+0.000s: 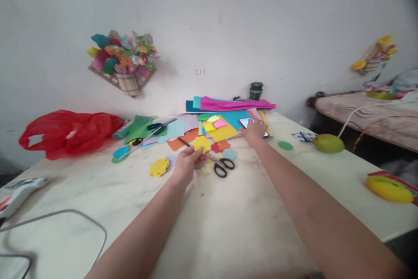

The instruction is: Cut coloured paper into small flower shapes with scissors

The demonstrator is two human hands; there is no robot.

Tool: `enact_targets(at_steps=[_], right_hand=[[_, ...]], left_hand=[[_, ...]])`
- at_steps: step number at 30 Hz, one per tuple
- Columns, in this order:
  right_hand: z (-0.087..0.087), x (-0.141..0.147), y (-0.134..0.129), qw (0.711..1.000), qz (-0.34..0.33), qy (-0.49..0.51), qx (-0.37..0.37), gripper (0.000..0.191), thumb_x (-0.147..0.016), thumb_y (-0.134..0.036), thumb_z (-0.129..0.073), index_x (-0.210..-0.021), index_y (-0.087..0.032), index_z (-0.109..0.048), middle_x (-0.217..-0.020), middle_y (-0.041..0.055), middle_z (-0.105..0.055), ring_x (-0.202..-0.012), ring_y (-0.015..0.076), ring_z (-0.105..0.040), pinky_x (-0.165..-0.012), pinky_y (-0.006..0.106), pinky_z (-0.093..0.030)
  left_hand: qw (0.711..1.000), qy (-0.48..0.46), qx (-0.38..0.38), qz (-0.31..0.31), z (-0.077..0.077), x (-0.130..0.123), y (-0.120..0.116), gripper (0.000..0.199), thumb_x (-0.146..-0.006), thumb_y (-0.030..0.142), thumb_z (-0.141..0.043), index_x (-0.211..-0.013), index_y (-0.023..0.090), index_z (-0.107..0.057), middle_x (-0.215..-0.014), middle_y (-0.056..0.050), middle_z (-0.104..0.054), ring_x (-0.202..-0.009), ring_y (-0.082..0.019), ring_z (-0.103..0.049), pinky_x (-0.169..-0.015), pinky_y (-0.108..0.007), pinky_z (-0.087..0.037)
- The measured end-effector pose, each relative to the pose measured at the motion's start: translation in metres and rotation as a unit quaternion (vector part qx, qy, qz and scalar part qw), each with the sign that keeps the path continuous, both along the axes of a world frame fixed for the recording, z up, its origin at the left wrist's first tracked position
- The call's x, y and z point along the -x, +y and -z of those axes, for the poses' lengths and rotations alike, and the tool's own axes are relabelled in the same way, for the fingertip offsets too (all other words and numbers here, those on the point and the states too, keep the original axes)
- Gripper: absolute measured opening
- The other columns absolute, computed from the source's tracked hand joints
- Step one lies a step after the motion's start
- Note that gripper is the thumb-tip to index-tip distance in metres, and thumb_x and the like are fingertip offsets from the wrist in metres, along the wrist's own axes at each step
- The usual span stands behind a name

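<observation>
My left hand (188,162) is closed on a yellow paper flower (201,143), pinched between thumb and fingers above the table. A phone (244,121) with a lit screen lies on the papers at the right, and my right hand (256,130) reaches over it, fingers stretched out and touching it. Black-handled scissors (224,167) lie just right of my left hand. Beside them are red and orange paper flowers (221,146) and a light blue one (230,153). More yellow paper flowers (159,167) rest to the left of my left hand.
Coloured paper sheets (225,131) and a second pair of scissors (160,127) spread along the back. At left are a red plastic bag (73,133) and a grey cable (70,210). A green mango (328,143) and a yellow object (388,188) lie at right.
</observation>
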State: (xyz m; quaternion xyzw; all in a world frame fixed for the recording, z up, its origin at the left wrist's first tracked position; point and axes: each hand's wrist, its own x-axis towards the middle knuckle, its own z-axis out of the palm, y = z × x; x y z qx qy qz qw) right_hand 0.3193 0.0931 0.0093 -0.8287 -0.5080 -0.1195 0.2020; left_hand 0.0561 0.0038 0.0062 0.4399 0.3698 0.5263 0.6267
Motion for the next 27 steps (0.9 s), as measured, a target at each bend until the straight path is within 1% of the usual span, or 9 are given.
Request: enact_targets(at_steps=[3, 6, 10, 13, 15, 18, 23, 25, 27], right_hand=[[-0.01, 0.029, -0.015, 0.994, -0.093, 0.06, -0.007, 0.037, -0.082, -0.034, -0.05, -0.113, -0.017, -0.06, -0.118, 0.0144, -0.059, -0.108, 0.029, -0.052, -0.088, 0.04, -0.037], [-0.017, 0.062, -0.035, 0.953, -0.202, 0.225, 0.002, 0.028, -0.084, -0.035, -0.049, -0.097, -0.017, -0.065, -0.1, 0.0112, -0.068, -0.093, 0.0237, -0.061, -0.074, 0.031, -0.045], [-0.021, 0.096, -0.067, 0.792, -0.317, 0.519, 0.05, 0.041, -0.084, -0.05, -0.046, -0.084, -0.013, -0.063, -0.071, 0.0097, -0.068, -0.056, 0.0146, -0.062, -0.046, 0.022, -0.041], [-0.019, 0.109, -0.086, 0.721, -0.367, 0.582, 0.08, 0.039, -0.075, -0.051, -0.059, -0.072, -0.012, -0.061, -0.059, 0.0049, -0.063, -0.046, 0.0109, -0.056, -0.038, 0.019, -0.035], [-0.016, 0.115, -0.093, 0.707, -0.394, 0.583, 0.068, 0.03, -0.066, -0.041, -0.069, -0.064, -0.013, -0.059, -0.052, 0.0005, -0.058, -0.043, 0.0085, -0.052, -0.038, 0.018, -0.034], [-0.007, 0.121, -0.095, 0.702, -0.41, 0.582, 0.025, 0.023, -0.06, -0.03, -0.072, -0.057, -0.014, -0.056, -0.043, -0.0041, -0.051, -0.039, 0.0062, -0.044, -0.038, 0.017, -0.033], [0.008, 0.129, -0.092, 0.706, -0.4, 0.585, -0.012, 0.02, -0.061, -0.03, -0.068, -0.055, -0.014, -0.057, -0.041, -0.0041, -0.051, -0.037, 0.0061, -0.043, -0.038, 0.018, -0.032], [0.01, 0.131, -0.091, 0.711, -0.392, 0.583, -0.014, 0.019, -0.061, -0.029, -0.068, -0.055, -0.014, -0.057, -0.042, -0.0038, -0.052, -0.037, 0.0061, -0.043, -0.037, 0.018, -0.032], [0.011, 0.131, -0.092, 0.717, -0.389, 0.578, -0.02, 0.018, -0.061, -0.028, -0.067, -0.055, -0.014, -0.058, -0.043, -0.0036, -0.052, -0.037, 0.006, -0.043, -0.037, 0.018, -0.033]], left_hand=[[1.0, 0.008, 0.011, 0.019, -0.001, 0.001, 0.002, 0.028, -0.06, 0.029, -0.077, -0.073, 0.013, -0.058, -0.073, -0.011, -0.071, -0.063, -0.019, -0.068, -0.056, -0.025, -0.05], [0.999, 0.015, 0.003, 0.039, -0.004, 0.004, 0.0, 0.028, -0.061, 0.029, -0.077, -0.075, 0.013, -0.058, -0.073, -0.011, -0.071, -0.064, -0.019, -0.068, -0.057, -0.025, -0.051], [0.994, 0.042, -0.012, 0.099, -0.007, 0.013, -0.008, 0.028, -0.065, 0.032, -0.074, -0.078, 0.011, -0.062, -0.074, -0.012, -0.071, -0.067, -0.02, -0.069, -0.061, -0.026, -0.053], [0.989, 0.074, -0.005, 0.125, -0.008, 0.022, -0.016, 0.029, -0.064, 0.03, -0.075, -0.082, 0.01, -0.065, -0.075, -0.013, -0.071, -0.066, -0.02, -0.069, -0.061, -0.025, -0.053], [0.988, 0.088, -0.005, 0.127, -0.007, 0.027, -0.02, 0.026, -0.063, 0.029, -0.075, -0.079, 0.011, -0.066, -0.074, -0.013, -0.071, -0.065, -0.02, -0.068, -0.062, -0.026, -0.053], [0.996, 0.059, 0.013, 0.068, -0.005, 0.03, -0.025, 0.026, -0.06, 0.03, -0.077, -0.072, 0.012, -0.063, -0.066, -0.01, -0.069, -0.062, -0.019, -0.068, -0.059, -0.024, -0.053], [0.992, -0.075, 0.1, -0.027, -0.001, 0.025, -0.023, 0.05, -0.078, 0.062, -0.046, -0.07, 0.014, -0.057, -0.063, -0.009, -0.066, -0.057, -0.02, -0.066, -0.054, -0.031, -0.053], [0.991, -0.085, 0.104, -0.026, 0.003, 0.023, -0.02, 0.046, -0.082, 0.055, -0.045, -0.073, 0.013, -0.058, -0.067, -0.01, -0.067, -0.06, -0.019, -0.066, -0.054, -0.031, -0.053], [0.994, -0.085, 0.072, -0.009, 0.008, 0.022, -0.018, 0.028, -0.081, 0.037, -0.052, -0.082, 0.011, -0.062, -0.075, -0.009, -0.069, -0.064, -0.018, -0.066, -0.057, -0.028, -0.054]])
